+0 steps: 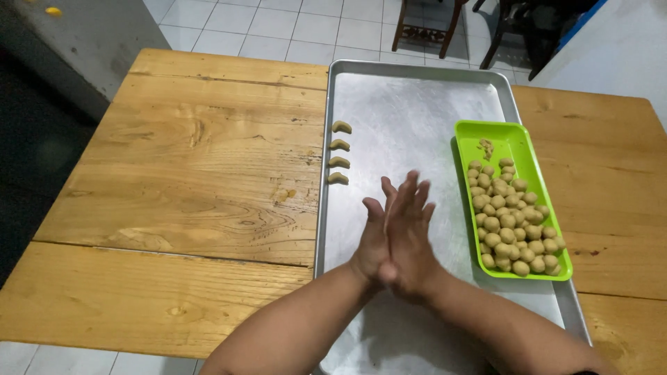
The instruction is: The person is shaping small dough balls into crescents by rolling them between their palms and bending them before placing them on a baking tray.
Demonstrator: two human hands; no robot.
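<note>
Two hands, pressed palm to palm, fingers straight and fanned upward: my left hand (375, 239) and right hand (410, 236) meet above the near half of the baking tray (417, 97). Whatever sits between the palms is hidden; I cannot tell whether they enclose anything. Fingertips are slightly blurred.

One baking tray, silver metal, rectangular, lying on the surface (187, 180). Its near edge is covered by my forearms and cut off at the bottom of the view, and its right rim is partly covered by the green tray (517, 142).

Four crescent-shaped dough pieces (340, 153), tan, in a single column along the left edge of the baking tray, well apart from my hands.

One green tray, plastic, rectangular, resting inside the baking tray on its right side, just beside my right hand. It holds a heap of dough balls (514, 222), tan, roughly round, several dozen; they crowd and overlap too closely for an exact count. A few small crumbs lie separately near the far end of the green tray.

One surface, wooden planks, light brown, cut off at the right and the bottom.

Two chairs (431, 24), dark wood, on the white tiled floor beyond the surface; only legs and lower parts show.
</note>
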